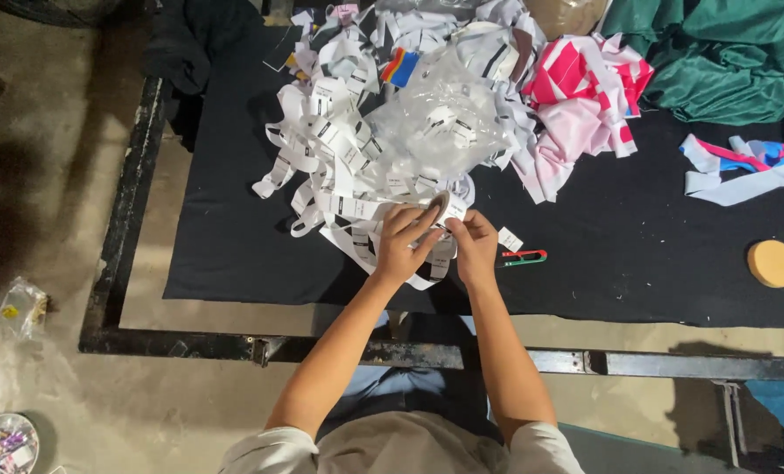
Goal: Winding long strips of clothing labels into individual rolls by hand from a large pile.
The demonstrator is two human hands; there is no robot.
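Observation:
A big tangle of white label ribbon with dark print lies on a black cloth-covered table. A clear plastic bag sits on top of the heap. My left hand grips a small roll of the label tape at the near edge of the heap. My right hand pinches the tape's loose end right beside the roll. A single cut label lies just right of my right hand.
Small red-and-green thread snips lie on the cloth near my right hand. Pink and white fabric, green fabric, loose fabric strips and a round tan disc sit to the right. A black metal frame edges the table.

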